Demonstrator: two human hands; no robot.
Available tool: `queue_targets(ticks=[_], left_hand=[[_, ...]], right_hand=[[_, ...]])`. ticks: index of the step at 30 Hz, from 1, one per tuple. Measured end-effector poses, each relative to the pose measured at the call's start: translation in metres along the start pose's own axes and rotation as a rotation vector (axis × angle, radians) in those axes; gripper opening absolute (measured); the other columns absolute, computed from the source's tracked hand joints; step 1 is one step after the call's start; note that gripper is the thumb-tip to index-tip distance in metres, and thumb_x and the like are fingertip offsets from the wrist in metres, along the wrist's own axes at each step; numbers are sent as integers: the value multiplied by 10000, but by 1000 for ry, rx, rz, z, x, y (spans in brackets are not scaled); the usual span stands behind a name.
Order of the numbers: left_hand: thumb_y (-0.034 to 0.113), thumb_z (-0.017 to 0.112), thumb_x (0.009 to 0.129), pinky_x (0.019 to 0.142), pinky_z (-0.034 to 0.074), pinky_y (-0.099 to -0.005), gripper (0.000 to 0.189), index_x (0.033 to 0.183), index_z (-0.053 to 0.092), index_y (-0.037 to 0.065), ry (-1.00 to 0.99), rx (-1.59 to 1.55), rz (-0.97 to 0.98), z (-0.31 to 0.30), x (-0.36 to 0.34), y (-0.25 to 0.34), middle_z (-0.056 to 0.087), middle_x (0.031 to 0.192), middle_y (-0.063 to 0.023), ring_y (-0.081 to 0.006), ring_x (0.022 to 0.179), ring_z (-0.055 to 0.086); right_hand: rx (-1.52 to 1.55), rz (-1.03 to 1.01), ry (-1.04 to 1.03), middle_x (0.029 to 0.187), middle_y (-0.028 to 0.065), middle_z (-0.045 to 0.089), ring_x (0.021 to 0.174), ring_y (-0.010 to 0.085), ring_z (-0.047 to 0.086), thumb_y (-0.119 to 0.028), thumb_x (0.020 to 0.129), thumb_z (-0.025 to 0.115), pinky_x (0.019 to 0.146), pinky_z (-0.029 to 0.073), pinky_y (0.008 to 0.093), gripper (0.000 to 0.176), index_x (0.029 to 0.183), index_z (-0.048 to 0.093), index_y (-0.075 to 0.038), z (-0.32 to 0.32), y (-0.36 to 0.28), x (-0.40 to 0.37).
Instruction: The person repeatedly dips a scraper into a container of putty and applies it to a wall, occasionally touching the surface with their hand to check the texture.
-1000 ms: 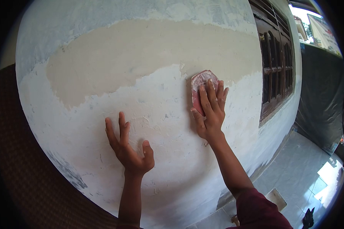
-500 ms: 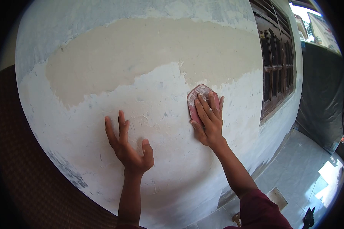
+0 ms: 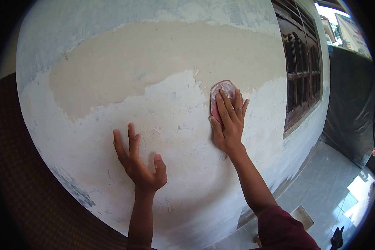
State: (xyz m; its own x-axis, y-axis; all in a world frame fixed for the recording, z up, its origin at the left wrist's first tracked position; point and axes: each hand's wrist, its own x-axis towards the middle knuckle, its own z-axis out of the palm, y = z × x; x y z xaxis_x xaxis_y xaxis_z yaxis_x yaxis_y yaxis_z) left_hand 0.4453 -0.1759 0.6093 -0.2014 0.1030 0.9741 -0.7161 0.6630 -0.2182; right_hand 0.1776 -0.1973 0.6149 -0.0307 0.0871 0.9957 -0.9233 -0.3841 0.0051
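Note:
My right hand (image 3: 230, 121) presses a reddish piece of sandpaper (image 3: 216, 92), coated in white dust, against the wall. Its fingers lie across the sheet and the thumb is at the lower left edge. The sandpaper overlaps the lower border of a beige patch (image 3: 162, 50) on the white wall (image 3: 187, 175). To the left, my left hand (image 3: 141, 160) is held up at the wall, fingers spread and nothing in it. Small scrapes and ridges mark the white surface between the two hands.
A dark wooden window (image 3: 302, 66) is set into the wall at right. Beyond it hangs a dark sheet (image 3: 348, 104). Grey floor tiles (image 3: 321, 175) run along the wall's foot, where a pale, flat-topped object (image 3: 303, 216) stands beside my right sleeve.
My right hand has slid the sandpaper up and slightly right, onto the edge of the beige patch. The left hand has stayed almost in place.

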Motion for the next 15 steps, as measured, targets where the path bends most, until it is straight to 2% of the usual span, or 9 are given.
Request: queue_targets(ticks=[7,9,10,15], left_hand=[[227,537,947,1226,154,-625,579,1451,387,-17,-8,-27,-6,1,-2,-1,447,1557,-300,-515,1536,194],[248,546,933,1227,130,-627,586,1437,400,-13,17,-45,-9,2,0,-2,474,1535,-312,-507,1542,182],[219,539,939,1226,156,-623,586,1453,388,-17,4,-22,-1,1,1,0,446,1560,-295,-515,1535,195],[187,528,945,1225,182,-618,586,1470,374,-24,-17,-1,3,-1,2,0,418,1583,-279,-524,1527,210]], right_hand=[[-19,31,-48,1510,156,569,1558,435,257,-238,964,665,1229,6,677,541,1459,583,-34,-12,2,-43],[16,12,54,1506,154,574,1557,443,251,-247,976,657,1235,19,665,531,1458,585,-36,-15,0,-35],[27,14,101,1502,148,580,1559,444,245,-245,985,648,1240,27,655,517,1457,589,-44,-13,-2,-26],[2,-25,132,1502,136,582,1556,438,256,-231,971,664,1232,36,673,525,1462,588,-61,8,-12,34]])
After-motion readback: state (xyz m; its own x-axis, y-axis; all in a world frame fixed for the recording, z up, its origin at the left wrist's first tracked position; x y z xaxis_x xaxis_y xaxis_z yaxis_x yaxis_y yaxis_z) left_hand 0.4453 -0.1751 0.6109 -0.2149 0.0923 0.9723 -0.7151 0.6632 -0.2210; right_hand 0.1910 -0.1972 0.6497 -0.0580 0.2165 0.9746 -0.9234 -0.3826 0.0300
